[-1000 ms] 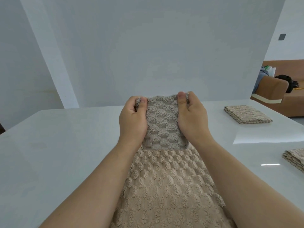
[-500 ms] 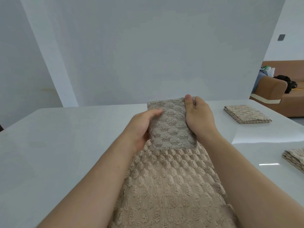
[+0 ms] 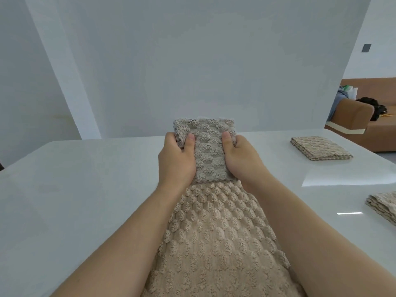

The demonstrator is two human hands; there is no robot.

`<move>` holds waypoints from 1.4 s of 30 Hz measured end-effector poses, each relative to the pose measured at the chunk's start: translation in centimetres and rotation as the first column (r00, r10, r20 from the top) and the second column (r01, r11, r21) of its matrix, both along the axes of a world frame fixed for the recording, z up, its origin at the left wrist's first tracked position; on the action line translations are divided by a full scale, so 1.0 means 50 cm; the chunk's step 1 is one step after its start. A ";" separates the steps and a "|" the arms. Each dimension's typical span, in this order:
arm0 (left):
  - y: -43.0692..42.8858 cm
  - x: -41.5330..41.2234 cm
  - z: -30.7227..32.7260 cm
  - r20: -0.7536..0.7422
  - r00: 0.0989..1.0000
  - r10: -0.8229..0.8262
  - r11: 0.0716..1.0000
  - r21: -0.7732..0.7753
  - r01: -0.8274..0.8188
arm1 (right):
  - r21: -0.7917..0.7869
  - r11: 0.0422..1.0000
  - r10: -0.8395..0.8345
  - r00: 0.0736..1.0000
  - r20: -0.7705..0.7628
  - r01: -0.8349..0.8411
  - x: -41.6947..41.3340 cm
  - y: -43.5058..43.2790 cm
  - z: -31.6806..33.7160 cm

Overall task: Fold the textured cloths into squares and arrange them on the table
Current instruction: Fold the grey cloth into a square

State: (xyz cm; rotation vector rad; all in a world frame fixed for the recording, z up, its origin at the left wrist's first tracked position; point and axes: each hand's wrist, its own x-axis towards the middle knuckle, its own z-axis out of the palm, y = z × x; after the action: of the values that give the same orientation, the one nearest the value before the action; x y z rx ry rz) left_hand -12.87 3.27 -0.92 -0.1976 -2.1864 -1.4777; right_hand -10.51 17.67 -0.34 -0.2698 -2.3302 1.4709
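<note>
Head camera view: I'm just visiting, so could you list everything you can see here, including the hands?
cloth being folded: one, beige, bumpy, centre of the table between the forearms, far end folded over
folded cloth: one, beige, far right of the table
cloth pile: one, beige, right edge of the table, partly out of view
table: one, glossy white, fills the lower view
wall: one, pale grey, behind the table
wall switch: one, dark grey, upper right
sofa: one, brown, far right background
dark bundle: one, black, on the sofa
hands: two, bare, left hand and right hand grip the folded end, thumbs on top
</note>
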 end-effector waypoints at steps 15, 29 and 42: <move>-0.031 -0.010 0.023 -0.095 0.994 -0.050 0.985 -0.172 0.033 | 0.155 0.986 -0.039 0.991 -0.127 0.059 0.014 -0.003 0.018; -0.026 -0.017 0.022 0.384 0.733 -0.561 0.780 0.542 0.312 | -0.063 0.998 -0.032 0.999 -0.033 0.030 0.003 0.032 0.015; -0.020 -0.024 -0.011 0.133 0.987 -0.086 0.996 0.015 0.084 | 0.126 0.986 -0.099 0.990 -0.098 0.111 -0.005 0.029 -0.009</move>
State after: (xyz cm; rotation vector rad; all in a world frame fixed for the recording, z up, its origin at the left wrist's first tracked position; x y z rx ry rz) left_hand -14.08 2.24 -1.47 -0.1959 -2.3025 -1.5887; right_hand -10.76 19.13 -0.78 -0.2794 -2.2909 1.2477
